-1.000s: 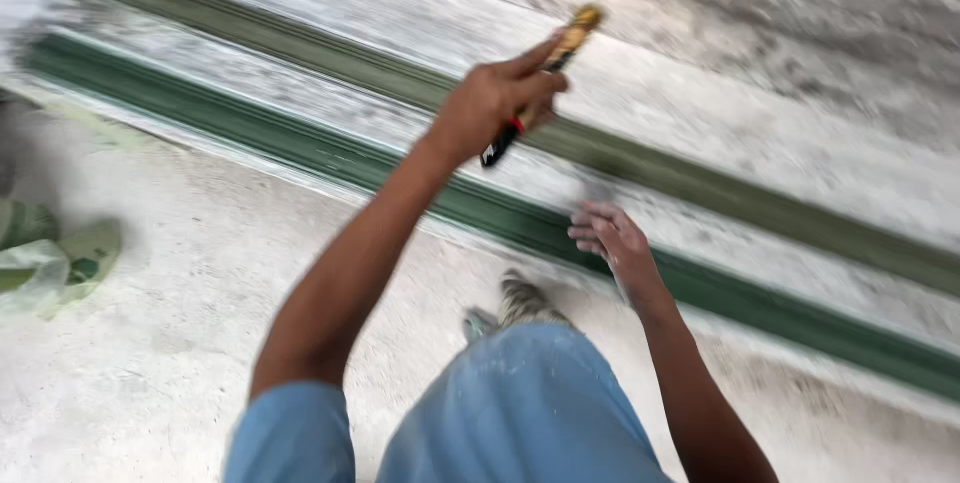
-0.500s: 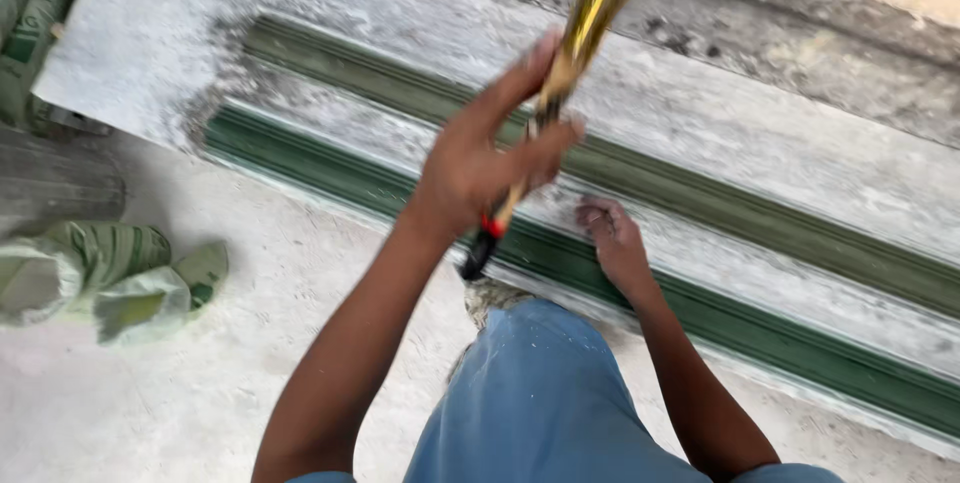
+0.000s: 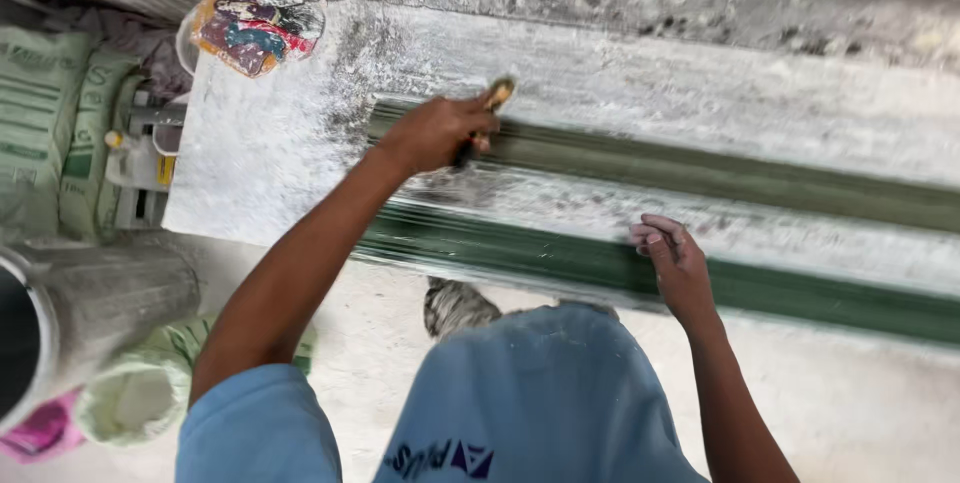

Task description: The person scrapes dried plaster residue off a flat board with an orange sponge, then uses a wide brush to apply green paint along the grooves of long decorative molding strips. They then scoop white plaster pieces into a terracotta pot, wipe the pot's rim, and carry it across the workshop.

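My left hand (image 3: 432,133) is shut on a slim tool with a yellowish handle (image 3: 497,95). It holds the tool down on the left end of a long green moulded strip (image 3: 750,175). The strip lies along a white, dust-covered bench (image 3: 270,143). My right hand (image 3: 675,263) rests with bent fingers on the pale band above a second, darker green strip (image 3: 800,288) at the bench's near edge, and holds nothing. The tool's working end is hidden behind my left hand.
Green sacks (image 3: 50,123) are stacked at the far left. A grey drum (image 3: 90,313), a pale green bag (image 3: 140,393) and something pink (image 3: 40,433) sit on the floor below them. A colourful wrapper (image 3: 255,28) lies on the bench's far left corner.
My left hand has swung the tool down from the air onto the upper green strip near its left end. The view has shifted left. My right hand stays on the bench edge.
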`<state>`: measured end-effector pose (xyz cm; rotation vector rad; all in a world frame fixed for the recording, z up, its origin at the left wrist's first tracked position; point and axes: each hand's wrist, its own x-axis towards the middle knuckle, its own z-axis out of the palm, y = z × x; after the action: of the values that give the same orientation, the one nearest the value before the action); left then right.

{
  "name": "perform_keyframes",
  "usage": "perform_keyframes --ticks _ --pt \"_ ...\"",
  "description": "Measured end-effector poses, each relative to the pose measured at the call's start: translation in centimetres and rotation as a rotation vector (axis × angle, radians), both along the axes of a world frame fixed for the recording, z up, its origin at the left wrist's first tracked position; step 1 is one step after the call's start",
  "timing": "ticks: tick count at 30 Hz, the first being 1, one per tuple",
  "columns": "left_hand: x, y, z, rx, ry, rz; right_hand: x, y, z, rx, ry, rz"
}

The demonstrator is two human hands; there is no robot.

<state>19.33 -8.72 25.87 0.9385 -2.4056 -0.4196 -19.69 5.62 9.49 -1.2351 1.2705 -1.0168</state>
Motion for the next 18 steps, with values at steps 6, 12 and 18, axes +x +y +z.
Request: perform_keyframes --ticks 6,12,18 --pt "10.0 1.4 -3.5 -0.312 0.323 -0.048 11.9 4.4 2.1 0.077 0.008 -0.141" --pt "19.9 -1.4 -9.2 0.542 0.503 0.000 16.7 7.2 4.7 0.039 0.135 -0.230" --pt "15.9 0.3 -15.4 1.387 1.126 0.091 18.1 12.2 3.3 0.166 0.054 -0.446"
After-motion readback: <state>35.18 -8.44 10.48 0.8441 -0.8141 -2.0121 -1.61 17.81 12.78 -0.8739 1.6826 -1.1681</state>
